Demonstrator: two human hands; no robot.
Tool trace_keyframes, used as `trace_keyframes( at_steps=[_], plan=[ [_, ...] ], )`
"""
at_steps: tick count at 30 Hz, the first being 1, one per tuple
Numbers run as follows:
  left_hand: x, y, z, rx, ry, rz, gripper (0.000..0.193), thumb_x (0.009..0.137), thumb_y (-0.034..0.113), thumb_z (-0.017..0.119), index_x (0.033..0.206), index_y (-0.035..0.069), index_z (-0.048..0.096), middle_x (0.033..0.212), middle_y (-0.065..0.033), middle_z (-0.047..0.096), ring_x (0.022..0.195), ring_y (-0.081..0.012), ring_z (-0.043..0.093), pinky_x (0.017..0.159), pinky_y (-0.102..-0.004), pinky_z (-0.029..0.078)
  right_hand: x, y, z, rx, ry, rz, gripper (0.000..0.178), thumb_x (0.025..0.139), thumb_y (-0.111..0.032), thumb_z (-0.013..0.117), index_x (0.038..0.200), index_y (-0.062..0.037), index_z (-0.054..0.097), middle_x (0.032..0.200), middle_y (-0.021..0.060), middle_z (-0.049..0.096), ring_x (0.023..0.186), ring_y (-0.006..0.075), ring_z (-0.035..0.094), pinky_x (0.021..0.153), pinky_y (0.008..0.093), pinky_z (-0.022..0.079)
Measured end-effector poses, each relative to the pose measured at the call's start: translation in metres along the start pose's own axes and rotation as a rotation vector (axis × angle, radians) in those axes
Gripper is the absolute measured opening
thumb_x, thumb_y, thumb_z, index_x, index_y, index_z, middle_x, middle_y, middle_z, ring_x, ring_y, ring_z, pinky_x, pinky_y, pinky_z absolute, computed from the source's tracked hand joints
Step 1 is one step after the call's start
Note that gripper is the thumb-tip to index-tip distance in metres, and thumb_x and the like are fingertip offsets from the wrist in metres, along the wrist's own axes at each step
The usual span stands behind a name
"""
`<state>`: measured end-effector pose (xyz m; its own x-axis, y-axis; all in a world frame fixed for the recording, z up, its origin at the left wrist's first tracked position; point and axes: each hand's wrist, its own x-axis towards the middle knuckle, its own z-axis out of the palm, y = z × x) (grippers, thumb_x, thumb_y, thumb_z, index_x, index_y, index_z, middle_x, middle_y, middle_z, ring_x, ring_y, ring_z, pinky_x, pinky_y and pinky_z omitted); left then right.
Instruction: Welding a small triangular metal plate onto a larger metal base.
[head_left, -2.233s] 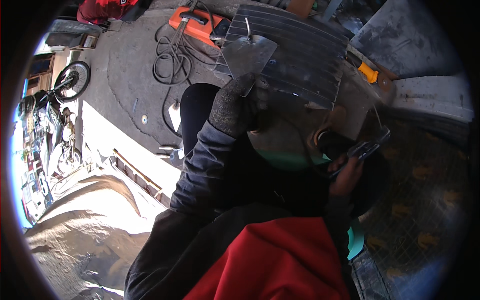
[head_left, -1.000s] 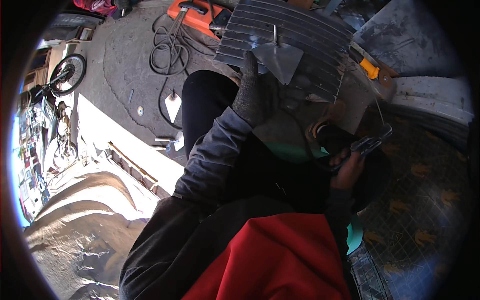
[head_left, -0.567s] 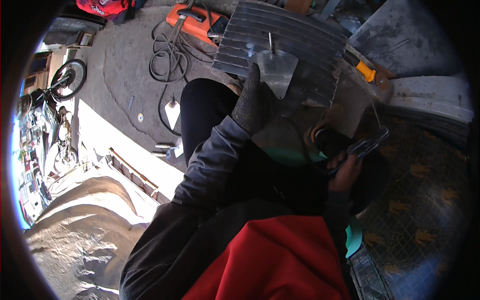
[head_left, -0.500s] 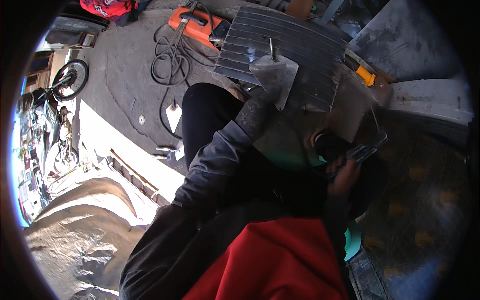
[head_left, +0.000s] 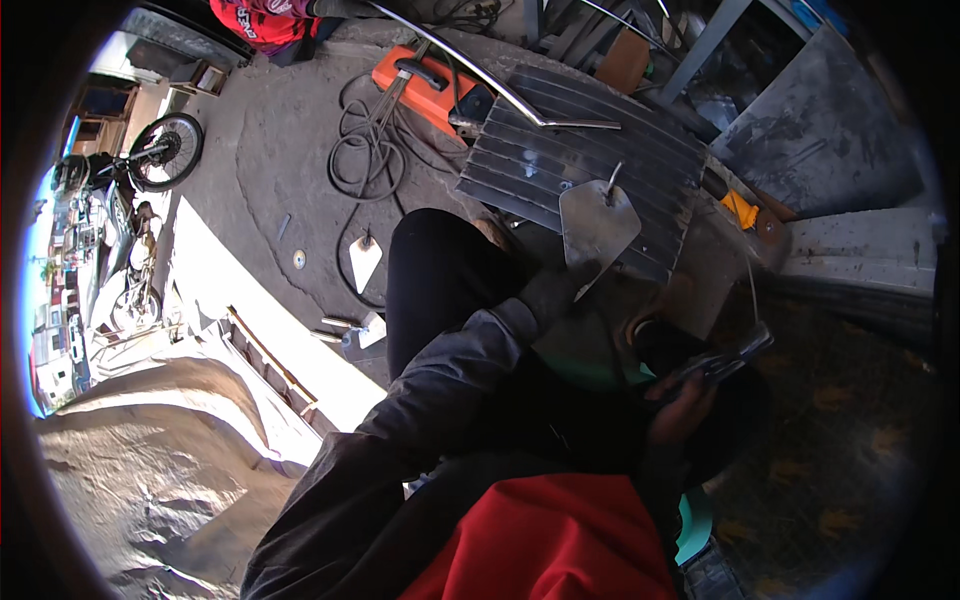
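My left hand [head_left: 552,298], in a dark glove, grips the lower edge of a grey trowel blade [head_left: 598,228]. A short metal tang [head_left: 613,183] stands up from the blade's far end. The blade is held over the near part of a ribbed metal sheet [head_left: 560,135]. On the right, over my knee, my bare right hand [head_left: 682,408] is closed around what looks like a welding electrode holder [head_left: 722,364]. A thin rod [head_left: 754,285] sticks up from its jaws. Shadow hides part of the right fingers.
An orange welding machine [head_left: 425,92] with coiled cables [head_left: 365,160] sits beyond my knee. Another person [head_left: 265,25] is at the far left; a bent metal tube [head_left: 490,80] reaches over the sheet. A yellow grinder [head_left: 738,208] lies right; another trowel blade [head_left: 366,264] lies left.
The bent tube has come into view over the sheet. The trowel blade has turned in my left hand and its tang tilts differently. The whole view has shifted a little.
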<state>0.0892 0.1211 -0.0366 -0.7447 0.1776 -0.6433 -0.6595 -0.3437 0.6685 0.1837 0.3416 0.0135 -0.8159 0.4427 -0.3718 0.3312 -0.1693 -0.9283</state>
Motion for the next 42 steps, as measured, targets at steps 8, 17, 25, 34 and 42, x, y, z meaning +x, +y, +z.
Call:
trace_keyframes(
  at_steps=[8, 17, 25, 34, 42],
  plan=[
    [-0.014, 0.012, -0.007, -0.033, 0.048, 0.058, 0.049, 0.092, 0.034, 0.067, 0.132, 0.009, 0.052, 0.112, -0.0047, 0.058, 0.097, -0.0151, 0.058, 0.077, -0.0310, 0.054, -0.023, 0.010, 0.008, -0.146, -0.355, -0.227, 0.058, 0.089, -0.026, 0.066, 0.131, 0.0033, 0.039, 0.084, 0.0084, 0.061, 0.068, 0.0175, 0.061, 0.064, 0.0299, 0.051],
    [-0.012, 0.032, 0.012, -0.058, 0.120, -0.093, 0.039, 0.096, 0.023, 0.058, 0.130, 0.005, 0.052, 0.117, -0.0087, 0.057, 0.107, -0.0204, 0.058, 0.088, -0.0355, 0.054, -0.021, 0.029, 0.018, -0.288, -0.401, -0.139, 0.051, 0.084, -0.028, 0.073, 0.120, 0.0013, 0.052, 0.089, 0.0074, 0.063, 0.074, 0.0150, 0.063, 0.069, 0.0315, 0.053],
    [0.014, -0.011, -0.018, -0.020, -0.016, 0.144, 0.038, 0.098, 0.024, 0.057, 0.127, 0.002, 0.051, 0.117, -0.0087, 0.058, 0.105, -0.0172, 0.059, 0.088, -0.0340, 0.053, -0.013, 0.025, 0.035, -0.554, -0.595, -0.333, 0.049, 0.086, -0.023, 0.069, 0.124, 0.0013, 0.050, 0.088, 0.0057, 0.063, 0.074, 0.0126, 0.060, 0.067, 0.0264, 0.049],
    [-0.056, -0.008, -0.032, -0.342, -0.212, 0.216, 0.048, 0.094, 0.026, 0.067, 0.130, 0.002, 0.049, 0.121, -0.0091, 0.058, 0.110, -0.0185, 0.058, 0.094, -0.0338, 0.048, -0.017, 0.006, 0.060, -0.538, -0.597, -0.295, 0.045, 0.082, -0.028, 0.076, 0.117, -0.0030, 0.061, 0.094, 0.0130, 0.069, 0.084, 0.0219, 0.070, 0.074, 0.0338, 0.054],
    [-0.068, 0.020, -0.013, -0.181, -0.708, -0.022, 0.060, 0.083, 0.021, 0.079, 0.133, 0.003, 0.050, 0.126, -0.0073, 0.059, 0.115, -0.0174, 0.056, 0.098, -0.0349, 0.047, -0.011, 0.017, 0.063, -0.566, -0.521, -0.372, 0.049, 0.084, -0.031, 0.074, 0.118, -0.0001, 0.058, 0.095, 0.0161, 0.068, 0.085, 0.0270, 0.070, 0.073, 0.0353, 0.054]
  ],
)
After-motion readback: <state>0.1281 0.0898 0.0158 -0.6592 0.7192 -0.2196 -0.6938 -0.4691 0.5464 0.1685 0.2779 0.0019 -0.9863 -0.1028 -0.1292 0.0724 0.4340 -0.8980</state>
